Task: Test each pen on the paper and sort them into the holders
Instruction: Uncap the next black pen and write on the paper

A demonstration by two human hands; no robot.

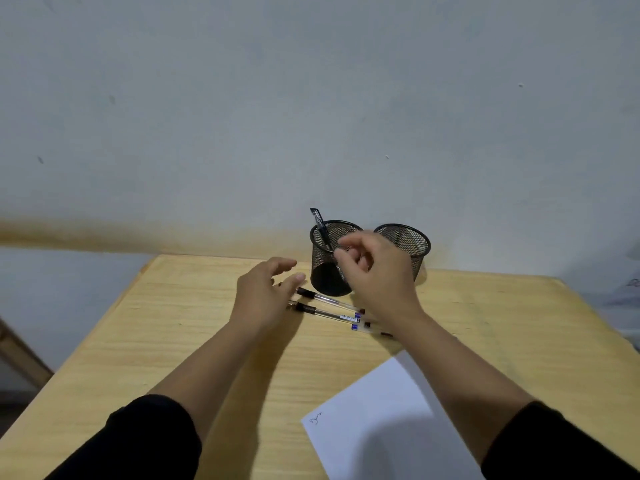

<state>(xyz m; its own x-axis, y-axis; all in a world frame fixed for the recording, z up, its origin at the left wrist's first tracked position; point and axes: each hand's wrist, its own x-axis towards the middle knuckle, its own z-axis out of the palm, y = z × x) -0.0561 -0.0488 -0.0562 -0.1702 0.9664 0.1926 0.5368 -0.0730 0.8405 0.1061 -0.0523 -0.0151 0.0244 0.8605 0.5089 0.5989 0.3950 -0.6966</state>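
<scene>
Two black mesh holders stand at the table's far edge, the left holder (329, 271) and the right holder (412, 240). A black-capped pen (320, 225) leans in the left holder, cap up. My right hand (377, 271) hovers in front of the holders, fingers loosely curled, fingertips just right of that pen and holding nothing. Two clear pens (332, 315) lie side by side before the left holder; a third pen (363, 327) is partly hidden under my right wrist. My left hand (266, 292) is spread open over their left ends. White paper (381, 410) lies near right, with a small scribble (316, 418).
The light wooden table (173, 341) stands against a pale wall. Its left edge drops off beside a wooden frame (20, 358) at the far left. Black sleeves cover both forearms near the bottom of the view.
</scene>
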